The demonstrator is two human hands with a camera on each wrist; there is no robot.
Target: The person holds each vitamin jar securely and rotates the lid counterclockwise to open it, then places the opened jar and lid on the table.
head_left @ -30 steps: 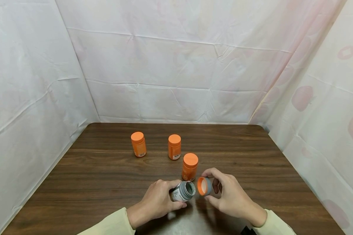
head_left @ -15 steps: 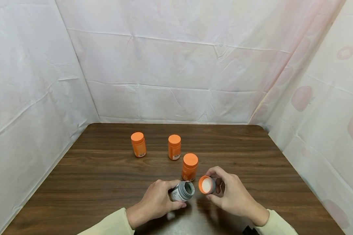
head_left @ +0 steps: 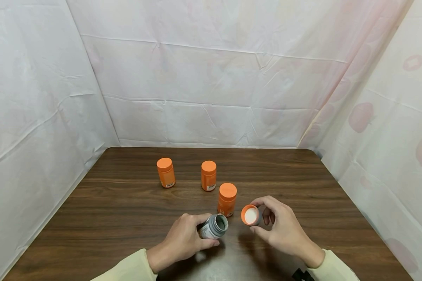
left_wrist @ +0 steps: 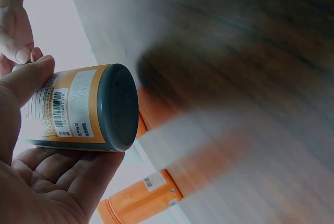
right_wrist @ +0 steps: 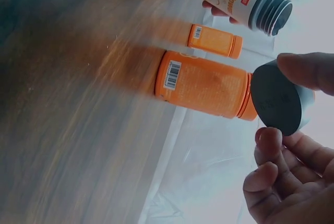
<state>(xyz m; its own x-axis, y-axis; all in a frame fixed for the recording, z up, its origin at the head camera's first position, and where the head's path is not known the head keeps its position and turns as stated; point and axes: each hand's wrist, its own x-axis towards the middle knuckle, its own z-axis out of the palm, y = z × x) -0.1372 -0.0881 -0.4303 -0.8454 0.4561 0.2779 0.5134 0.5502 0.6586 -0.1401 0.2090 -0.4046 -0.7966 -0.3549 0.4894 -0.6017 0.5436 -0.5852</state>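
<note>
My left hand (head_left: 183,238) grips a grey bottle (head_left: 211,229) with a white and orange label, tilted so its uncapped threaded mouth faces right and up. The left wrist view shows the bottle's dark base (left_wrist: 121,108) and a barcode on the label. Between thumb and fingers, my right hand (head_left: 281,226) pinches a grey cap (right_wrist: 279,98) with an orange rim, its white inside turned toward the head camera. Cap and bottle are apart. Just behind the bottle stands an upright orange bottle (head_left: 227,200) with its lid on.
Two more lidded orange bottles, one in the middle (head_left: 208,176) and one at left (head_left: 166,173), stand farther back on the dark wooden table (head_left: 126,203). A pale sheet (head_left: 211,78) hangs behind the table and along both sides.
The right hand has moved the cap away from the bottle, rightward and farther back, turning its inside toward the head camera. The left hand and bottle have shifted slightly left.
</note>
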